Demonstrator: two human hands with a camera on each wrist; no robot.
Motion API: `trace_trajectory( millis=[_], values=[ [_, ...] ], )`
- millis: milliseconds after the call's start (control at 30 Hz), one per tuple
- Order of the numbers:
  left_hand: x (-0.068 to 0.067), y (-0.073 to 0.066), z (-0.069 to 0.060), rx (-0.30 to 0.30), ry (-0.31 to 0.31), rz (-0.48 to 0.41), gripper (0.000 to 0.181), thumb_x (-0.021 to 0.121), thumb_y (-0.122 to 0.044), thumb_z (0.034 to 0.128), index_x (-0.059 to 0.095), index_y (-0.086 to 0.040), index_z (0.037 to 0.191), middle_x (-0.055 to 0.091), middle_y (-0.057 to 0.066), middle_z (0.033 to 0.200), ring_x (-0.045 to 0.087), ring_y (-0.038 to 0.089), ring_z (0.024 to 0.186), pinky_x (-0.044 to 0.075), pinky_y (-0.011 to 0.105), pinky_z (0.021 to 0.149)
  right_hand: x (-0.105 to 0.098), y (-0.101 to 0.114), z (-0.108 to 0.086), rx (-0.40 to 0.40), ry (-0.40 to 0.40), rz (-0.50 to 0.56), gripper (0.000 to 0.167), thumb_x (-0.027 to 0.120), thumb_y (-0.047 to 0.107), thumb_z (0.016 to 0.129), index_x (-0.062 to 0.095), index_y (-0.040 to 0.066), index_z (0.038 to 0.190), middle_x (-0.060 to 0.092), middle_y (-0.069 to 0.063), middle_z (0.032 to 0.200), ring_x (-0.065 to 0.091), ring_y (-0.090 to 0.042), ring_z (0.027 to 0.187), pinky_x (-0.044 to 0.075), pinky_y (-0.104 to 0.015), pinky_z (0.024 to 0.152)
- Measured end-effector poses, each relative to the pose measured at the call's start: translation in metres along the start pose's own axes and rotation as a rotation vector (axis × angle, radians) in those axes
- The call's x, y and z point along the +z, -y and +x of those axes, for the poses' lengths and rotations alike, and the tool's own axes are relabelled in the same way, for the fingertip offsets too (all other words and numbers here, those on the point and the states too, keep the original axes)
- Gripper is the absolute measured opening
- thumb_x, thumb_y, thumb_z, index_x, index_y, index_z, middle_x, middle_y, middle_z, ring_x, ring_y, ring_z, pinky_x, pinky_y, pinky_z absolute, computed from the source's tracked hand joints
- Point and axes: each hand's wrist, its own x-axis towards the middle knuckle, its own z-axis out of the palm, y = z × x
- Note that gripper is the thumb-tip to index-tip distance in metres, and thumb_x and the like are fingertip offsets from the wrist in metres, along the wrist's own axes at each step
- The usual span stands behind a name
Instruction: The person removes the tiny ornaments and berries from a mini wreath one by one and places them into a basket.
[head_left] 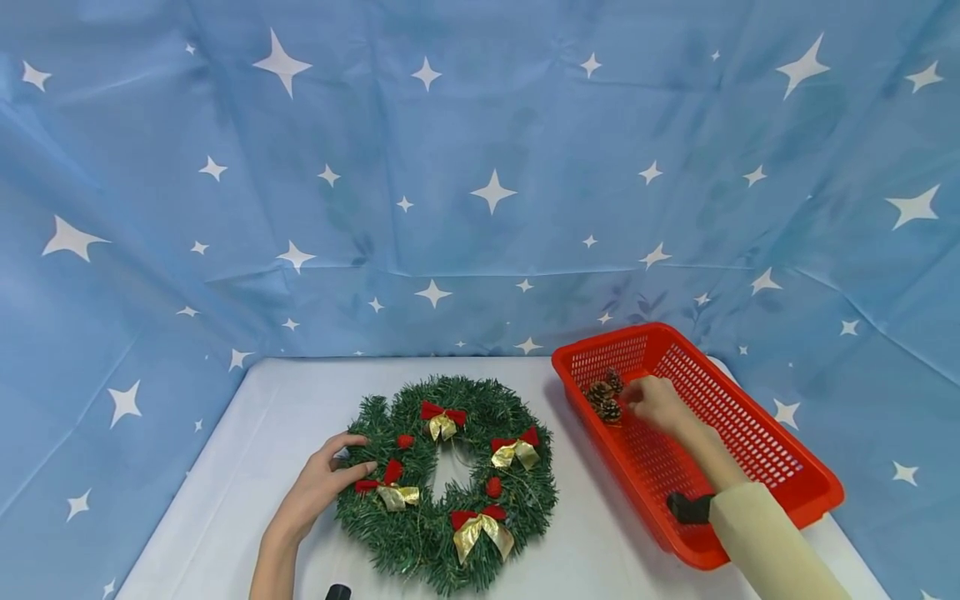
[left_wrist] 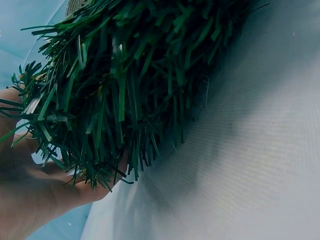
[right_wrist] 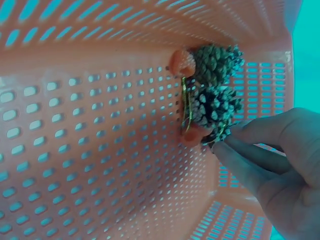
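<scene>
A green wreath (head_left: 525,500) with red and gold bows and small red berries lies on the white table. My left hand (head_left: 322,479) holds its left edge, with thumb and fingers spread around the greenery. In the left wrist view, needles of the wreath (left_wrist: 125,95) hide much of the left hand (left_wrist: 45,195). My right hand (head_left: 660,404) reaches into a red basket (head_left: 757,417). There, thumb and fingers of the right hand (right_wrist: 280,165) pinch the edge of a pine cone (right_wrist: 220,135). Other pine cones (right_wrist: 215,62) lie against it, with gold string and small round red pieces.
The basket stands at the right of the table (head_left: 262,433), angled, with perforated walls. A black object (head_left: 339,592) shows at the bottom edge, and a black band (head_left: 690,508) is at my right wrist. A blue star-patterned cloth (head_left: 450,150) hangs behind and beside the table.
</scene>
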Motion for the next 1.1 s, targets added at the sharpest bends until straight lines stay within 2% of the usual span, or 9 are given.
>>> trace_trajectory(
  millis=[233,567,767,1100],
  values=[
    [0.000,0.000,0.001,0.002,0.001,0.003,0.059,0.075,-0.032,0.0951,0.053,-0.009,0.146,0.015,0.020,0.170,0.013,0.063,0.149,0.036,0.073,0.109,-0.003,0.012,-0.002,-0.009,-0.033,-0.017,0.017,0.067,-0.005,0.087,0.076,-0.008,0.102,0.076,-0.021,0.093,0.073,-0.033,0.083,0.060,-0.040,0.064],
    [0.001,-0.001,0.001,0.000,0.004,0.015,0.060,0.074,-0.033,0.0953,0.053,-0.009,0.146,0.016,0.021,0.170,0.013,0.064,0.148,0.039,0.072,0.107,-0.009,0.038,-0.010,-0.012,-0.034,0.023,0.020,0.069,-0.002,0.093,0.074,-0.008,0.112,0.076,-0.021,0.104,0.073,-0.035,0.094,0.062,-0.043,0.074],
    [0.000,-0.001,0.001,0.006,0.001,0.016,0.060,0.074,-0.032,0.0953,0.052,-0.009,0.147,0.016,0.021,0.170,0.014,0.063,0.149,0.040,0.069,0.108,-0.012,0.053,-0.016,-0.015,-0.041,0.044,0.022,0.070,0.000,0.093,0.074,-0.006,0.114,0.076,-0.021,0.109,0.073,-0.034,0.098,0.062,-0.040,0.074],
    [-0.001,0.000,0.001,-0.004,0.011,0.013,0.062,0.074,-0.032,0.0957,0.051,-0.008,0.148,0.014,0.021,0.170,0.016,0.062,0.149,0.041,0.068,0.107,-0.017,0.073,-0.026,-0.060,-0.078,0.033,0.021,0.073,0.005,0.093,0.076,-0.001,0.113,0.077,-0.019,0.107,0.071,-0.017,0.079,0.056,-0.027,0.063]
  ],
)
